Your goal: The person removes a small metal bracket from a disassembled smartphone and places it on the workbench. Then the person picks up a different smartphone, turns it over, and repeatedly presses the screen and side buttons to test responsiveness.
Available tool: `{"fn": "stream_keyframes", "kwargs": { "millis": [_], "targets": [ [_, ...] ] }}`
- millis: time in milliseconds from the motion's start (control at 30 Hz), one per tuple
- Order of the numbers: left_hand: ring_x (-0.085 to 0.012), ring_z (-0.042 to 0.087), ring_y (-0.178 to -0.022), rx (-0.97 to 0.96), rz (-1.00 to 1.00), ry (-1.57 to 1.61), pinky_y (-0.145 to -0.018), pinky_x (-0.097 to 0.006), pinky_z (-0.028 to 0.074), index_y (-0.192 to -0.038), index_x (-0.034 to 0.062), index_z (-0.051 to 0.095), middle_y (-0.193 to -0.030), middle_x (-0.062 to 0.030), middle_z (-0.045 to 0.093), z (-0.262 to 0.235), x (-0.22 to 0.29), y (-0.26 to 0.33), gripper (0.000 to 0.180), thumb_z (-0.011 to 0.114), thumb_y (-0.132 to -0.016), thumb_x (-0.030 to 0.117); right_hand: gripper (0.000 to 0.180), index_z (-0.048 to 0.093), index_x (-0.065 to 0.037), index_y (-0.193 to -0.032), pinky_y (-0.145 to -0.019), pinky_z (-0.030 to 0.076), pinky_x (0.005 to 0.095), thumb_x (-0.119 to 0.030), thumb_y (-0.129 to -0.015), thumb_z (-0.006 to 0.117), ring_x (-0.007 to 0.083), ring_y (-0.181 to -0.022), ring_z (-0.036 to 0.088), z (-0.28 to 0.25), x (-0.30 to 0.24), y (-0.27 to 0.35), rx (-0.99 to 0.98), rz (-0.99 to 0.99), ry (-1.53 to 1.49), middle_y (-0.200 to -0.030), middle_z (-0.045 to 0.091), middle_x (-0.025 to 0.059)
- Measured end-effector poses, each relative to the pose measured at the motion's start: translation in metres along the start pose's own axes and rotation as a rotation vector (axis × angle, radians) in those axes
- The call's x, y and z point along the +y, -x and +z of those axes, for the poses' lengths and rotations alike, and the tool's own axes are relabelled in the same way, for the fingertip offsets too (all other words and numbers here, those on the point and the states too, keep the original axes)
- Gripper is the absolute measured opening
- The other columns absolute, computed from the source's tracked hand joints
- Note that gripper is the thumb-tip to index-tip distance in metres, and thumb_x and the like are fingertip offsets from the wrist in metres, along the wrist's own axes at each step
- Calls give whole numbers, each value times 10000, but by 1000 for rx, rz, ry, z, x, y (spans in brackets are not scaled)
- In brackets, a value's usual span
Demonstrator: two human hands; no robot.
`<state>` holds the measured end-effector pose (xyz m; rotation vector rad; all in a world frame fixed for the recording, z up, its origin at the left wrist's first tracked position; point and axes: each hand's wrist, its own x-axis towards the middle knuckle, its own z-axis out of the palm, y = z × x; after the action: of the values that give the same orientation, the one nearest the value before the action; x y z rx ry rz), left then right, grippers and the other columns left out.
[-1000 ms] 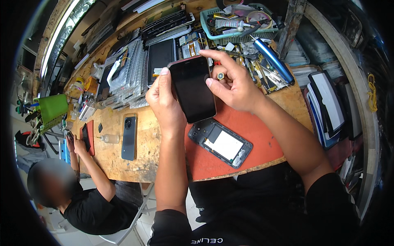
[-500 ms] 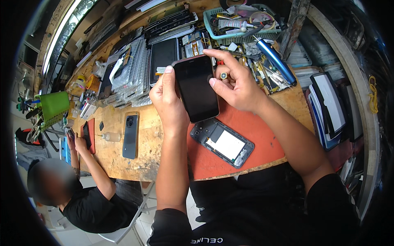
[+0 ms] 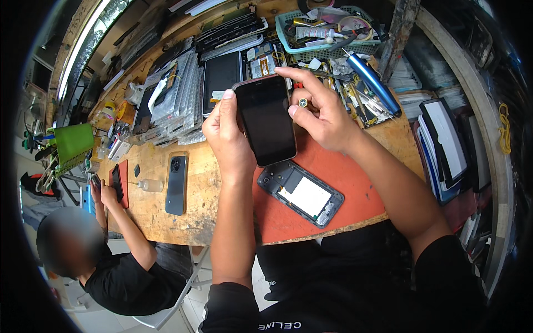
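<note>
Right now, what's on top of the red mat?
An opened phone lies on the red mat. The mat beneath it is covered. The held phone, in the left hand, hides whatever is behind it.

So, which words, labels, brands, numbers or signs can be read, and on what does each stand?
Black clothing: pale lettering, left unquoted.
Wooden frame, upper left: small marks, unclear.
White tube in basket: print too small.
Round cap in right hand: small cross mark.
Held phone: no readable text.
</note>
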<state>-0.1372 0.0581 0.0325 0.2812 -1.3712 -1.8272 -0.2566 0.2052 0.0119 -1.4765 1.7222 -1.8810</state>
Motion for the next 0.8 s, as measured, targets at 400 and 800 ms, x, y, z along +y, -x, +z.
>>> {"fn": "stream_keyframes", "kwargs": {
  "millis": [400,800],
  "targets": [
    [-82,656,-792,10,10,-3,-723,-243,533,-1021,-50,745,-939,-58,745,1,0,0,345,546,-1129,210,672,455,-86,-1578,-606,394,235,2,-929,607,38,-614,454,1,0,0,4,-1,-5,-727,547,-30],
    [-79,653,-781,10,18,-32,-705,-238,530,-1022,-48,750,-927,-62,744,3,2,1,350,543,-1130,213,658,481,-111,-1553,-534,353,236,-27,-929,673,31,-543,408,4,-2,0,45,-34,21,-700,549,-28]
  ]
}}
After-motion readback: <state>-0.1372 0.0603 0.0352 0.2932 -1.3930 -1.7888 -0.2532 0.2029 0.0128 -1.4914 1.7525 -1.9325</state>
